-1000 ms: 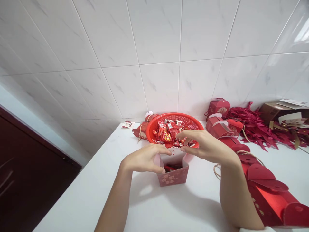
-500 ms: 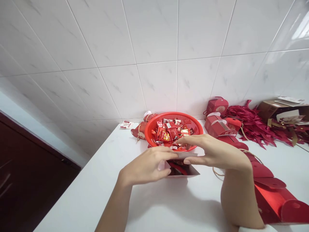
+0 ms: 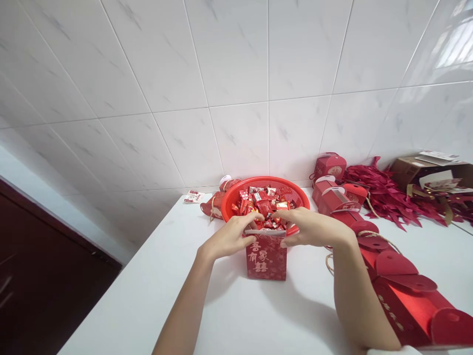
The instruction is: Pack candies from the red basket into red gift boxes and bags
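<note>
A red gift box (image 3: 266,261) with pale gold characters stands upright on the white table, its front face toward me. A light-coloured flap edge shows along its top. My left hand (image 3: 232,235) grips the top left of the box, thumb at the front and fingers curled behind. At the top right corner, my right hand (image 3: 310,228) holds it in a similar way, thumb against the edge. Right behind the box is a red plastic basket (image 3: 295,190), filled with wrapped candies (image 3: 263,204). The inside of the box is hidden from this angle.
Several red boxes (image 3: 410,296) run in a row down the right, some with rope handles. Dark red ribbons (image 3: 380,190) and a brown carton (image 3: 414,167) lie at the back right. Tied red boxes (image 3: 213,206) and a small card (image 3: 194,196) sit left of the basket.
The box has turned from its opening facing me to standing upright with its printed front showing. Both hands have shifted slightly and now sit at its top corners.
</note>
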Demonstrator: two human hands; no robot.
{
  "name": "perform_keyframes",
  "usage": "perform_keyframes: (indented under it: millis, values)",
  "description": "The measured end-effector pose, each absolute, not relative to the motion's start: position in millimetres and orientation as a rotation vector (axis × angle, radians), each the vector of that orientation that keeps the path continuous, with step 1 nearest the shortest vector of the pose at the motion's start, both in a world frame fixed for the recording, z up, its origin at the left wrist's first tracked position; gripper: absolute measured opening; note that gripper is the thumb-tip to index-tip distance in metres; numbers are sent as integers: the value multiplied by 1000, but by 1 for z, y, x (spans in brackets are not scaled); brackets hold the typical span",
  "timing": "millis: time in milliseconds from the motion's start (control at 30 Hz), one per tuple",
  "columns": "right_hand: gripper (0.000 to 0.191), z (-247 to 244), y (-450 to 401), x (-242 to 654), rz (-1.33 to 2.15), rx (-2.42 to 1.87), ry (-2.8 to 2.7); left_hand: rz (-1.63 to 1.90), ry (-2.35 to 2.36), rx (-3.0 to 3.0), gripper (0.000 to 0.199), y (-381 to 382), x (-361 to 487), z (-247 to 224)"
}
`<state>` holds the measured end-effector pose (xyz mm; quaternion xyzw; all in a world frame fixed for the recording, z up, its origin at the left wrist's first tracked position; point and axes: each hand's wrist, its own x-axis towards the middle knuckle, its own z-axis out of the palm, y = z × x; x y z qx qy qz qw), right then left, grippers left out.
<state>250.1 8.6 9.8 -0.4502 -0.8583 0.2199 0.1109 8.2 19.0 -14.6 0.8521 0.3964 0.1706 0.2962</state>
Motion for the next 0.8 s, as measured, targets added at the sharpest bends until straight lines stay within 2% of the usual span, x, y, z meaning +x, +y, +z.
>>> perform_keyframes:
  millis: [100, 167, 333, 533, 633, 800]
  values:
    - [25, 10, 10, 248, 639, -1334, -2537, 451, 1008, 2329, 17, 22, 10, -17]
    - [16, 10, 11, 246, 636, -1335, -2555, 420, 978, 2379, 18, 22, 12, -17]
    - [15, 6, 15, 241, 616, -1333, -2622, 355, 983, 2391, 20, 18, 15, -16]
    - [33, -2, 19, 229, 540, -1429, -2659, 341, 958, 2269, 6, 23, 9, -19]
    - [42, -5, 22, 225, 472, -1387, -2695, 361, 925, 2214, 10, 28, 6, -23]
    - [40, -8, 24, 224, 541, -1292, -2665, 414, 886, 2175, 10, 34, 6, -29]
